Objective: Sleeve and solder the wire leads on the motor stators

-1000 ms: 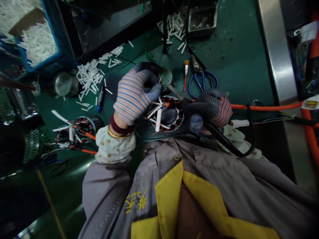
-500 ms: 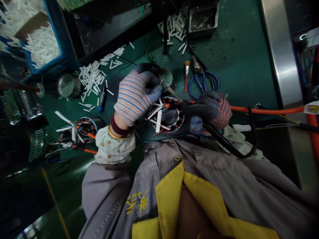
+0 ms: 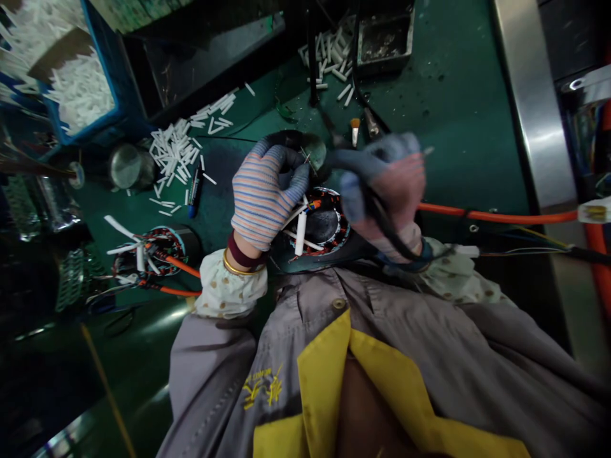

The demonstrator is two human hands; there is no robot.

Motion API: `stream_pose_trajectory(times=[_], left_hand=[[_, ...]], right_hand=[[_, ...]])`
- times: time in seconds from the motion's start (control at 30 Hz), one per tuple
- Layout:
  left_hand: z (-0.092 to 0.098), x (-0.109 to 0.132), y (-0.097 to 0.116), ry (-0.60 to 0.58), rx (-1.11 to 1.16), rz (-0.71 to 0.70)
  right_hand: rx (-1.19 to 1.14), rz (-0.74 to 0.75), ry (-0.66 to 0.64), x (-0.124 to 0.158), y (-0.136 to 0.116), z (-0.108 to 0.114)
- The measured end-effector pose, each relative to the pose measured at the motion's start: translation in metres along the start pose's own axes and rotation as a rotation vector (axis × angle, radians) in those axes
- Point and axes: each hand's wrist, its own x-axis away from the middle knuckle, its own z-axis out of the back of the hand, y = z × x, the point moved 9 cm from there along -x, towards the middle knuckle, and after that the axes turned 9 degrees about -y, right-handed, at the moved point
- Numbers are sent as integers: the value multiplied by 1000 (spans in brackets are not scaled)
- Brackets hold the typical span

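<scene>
My left hand [image 3: 270, 191], in a striped knit glove with dark fingertips, pinches thin wire ends [image 3: 307, 157] above a round metal tin [image 3: 315, 149]. Just below its fingertips lies a motor stator [image 3: 341, 219], with red-and-black windings and white sleeves [image 3: 300, 234] sticking out of it. My right hand [image 3: 389, 194], gloved and smeared by motion, is closed around a soldering iron whose black cable [image 3: 389, 222] loops down past the wrist. The hand is to the right of the stator, and the iron's tip is too blurred to place surely.
A second stator [image 3: 179, 238] with orange leads stands at left. Loose white sleeves [image 3: 174, 152] and a marker [image 3: 193, 194] lie near a blue bin [image 3: 117, 95]. A brush [image 3: 355, 130] and a metal tray [image 3: 386, 39] sit behind my right hand. An orange cable [image 3: 501, 216] runs right.
My right hand has risen away from the front edge with the soldering iron, now covering the blue-handled scissors. My left hand has shifted slightly right, still pinching the wire ends.
</scene>
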Motion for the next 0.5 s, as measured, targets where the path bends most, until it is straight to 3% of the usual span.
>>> stream_pose_trajectory(times=[0.1, 0.17, 0.37, 0.5], left_hand=[[-7, -1, -9, 1, 20, -49], [-11, 0, -15, 2, 36, -54], [-12, 0, -20, -134, 48, 11], [-9, -8, -23, -181, 111, 21]], right_hand=[[64, -28, -329, -21, 0, -29], [50, -68, -401, -24, 3, -34], [51, 11, -314, -19, -1, -31], [-69, -12, -272, 1, 19, -35]])
